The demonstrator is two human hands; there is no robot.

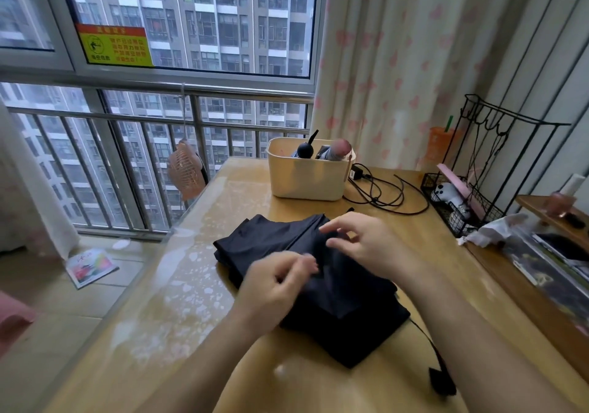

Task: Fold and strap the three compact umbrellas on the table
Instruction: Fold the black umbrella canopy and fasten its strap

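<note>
A black compact umbrella point(274, 243) lies loosely bunched across the middle of the wooden table point(197, 301), its canopy folds spread flat. Its black strap point(441, 377) trails off toward the near right edge. My left hand point(277, 285) hovers over the canopy's middle with fingers curled, pinching at the fabric. My right hand point(366, 240) is just beyond it, fingers bent over a fold of the cloth; the image is blurred, so whether it holds the cloth is unclear. Two more umbrella handles, one black point(306, 149) and one pinkish point(339, 149), stick out of a cream bin point(306, 178).
Black cables point(385, 197) lie right of the bin. A black wire rack point(471, 189) stands at the right edge beside crumpled white paper point(497, 228) and a lower shelf. A pink fan point(186, 170) hangs off the table's left side by the window railing.
</note>
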